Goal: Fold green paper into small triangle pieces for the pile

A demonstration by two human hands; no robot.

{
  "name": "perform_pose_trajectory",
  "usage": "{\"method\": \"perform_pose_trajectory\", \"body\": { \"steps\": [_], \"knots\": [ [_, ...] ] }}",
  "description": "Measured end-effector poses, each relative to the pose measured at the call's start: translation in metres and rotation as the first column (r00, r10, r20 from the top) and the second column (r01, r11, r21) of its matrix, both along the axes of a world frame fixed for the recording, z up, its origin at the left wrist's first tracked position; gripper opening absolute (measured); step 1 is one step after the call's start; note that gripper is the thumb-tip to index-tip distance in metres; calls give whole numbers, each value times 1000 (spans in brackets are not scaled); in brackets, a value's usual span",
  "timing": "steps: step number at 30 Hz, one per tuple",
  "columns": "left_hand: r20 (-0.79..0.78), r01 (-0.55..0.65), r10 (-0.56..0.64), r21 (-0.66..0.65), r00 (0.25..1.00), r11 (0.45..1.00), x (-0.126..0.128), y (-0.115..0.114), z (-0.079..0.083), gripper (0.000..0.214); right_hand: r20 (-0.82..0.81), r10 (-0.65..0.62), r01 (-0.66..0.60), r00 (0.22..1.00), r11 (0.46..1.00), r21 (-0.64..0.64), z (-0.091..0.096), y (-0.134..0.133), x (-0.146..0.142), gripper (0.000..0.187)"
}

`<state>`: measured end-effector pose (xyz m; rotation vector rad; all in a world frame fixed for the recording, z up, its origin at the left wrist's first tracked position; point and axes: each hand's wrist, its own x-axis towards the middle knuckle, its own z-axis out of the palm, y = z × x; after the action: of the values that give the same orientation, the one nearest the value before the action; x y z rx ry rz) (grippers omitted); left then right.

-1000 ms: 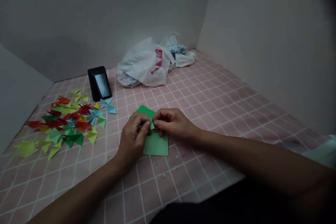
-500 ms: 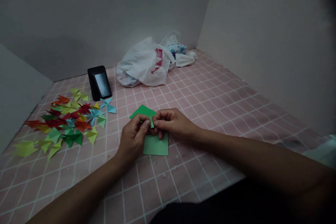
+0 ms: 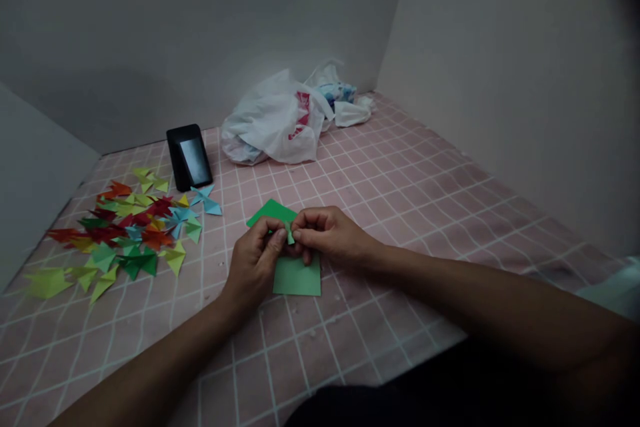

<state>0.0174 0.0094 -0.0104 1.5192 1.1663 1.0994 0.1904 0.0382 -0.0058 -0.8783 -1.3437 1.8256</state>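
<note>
My left hand [image 3: 255, 260] and my right hand [image 3: 327, 235] meet over the middle of the pink checked table [image 3: 400, 200]. Both pinch a small folded piece of green paper [image 3: 289, 233] between thumbs and fingertips. Under the hands lies a stack of green paper squares [image 3: 297, 275], with a darker green sheet [image 3: 270, 212] sticking out at the far side.
A heap of folded paper shapes [image 3: 125, 230] in red, green, yellow, orange and blue covers the left of the table. A black phone [image 3: 189, 157] stands propped behind it. White plastic bags [image 3: 280, 120] lie at the back. Grey walls close in the table.
</note>
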Motion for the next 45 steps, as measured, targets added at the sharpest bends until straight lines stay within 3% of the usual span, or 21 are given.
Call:
{"method": "perform_pose_trajectory", "body": {
  "steps": [8,15,18,26,38,45],
  "knots": [
    [18,15,-15,-1,1000,1000,1,-1,1,12,37,-5,4,999,1000,30,1,-1,0,8],
    [87,-6,4,17,996,1000,2,-1,4,18,124,-103,61,987,950,306,5,-7,0,7],
    [79,44,-44,2,996,999,2,0,5,18,123,-111,61,986,934,352,7,-7,1,7],
    [36,26,-28,50,999,998,0,2,3,7,55,-36,20,998,963,270,7,-5,4,12],
    [-156,43,-22,136,988,990,-4,1,3,8,124,-81,31,989,930,365,5,-3,5,10],
    [-53,59,-54,92,997,994,-3,1,6,8,123,-69,23,990,939,344,6,-3,4,9]
  ]
}}
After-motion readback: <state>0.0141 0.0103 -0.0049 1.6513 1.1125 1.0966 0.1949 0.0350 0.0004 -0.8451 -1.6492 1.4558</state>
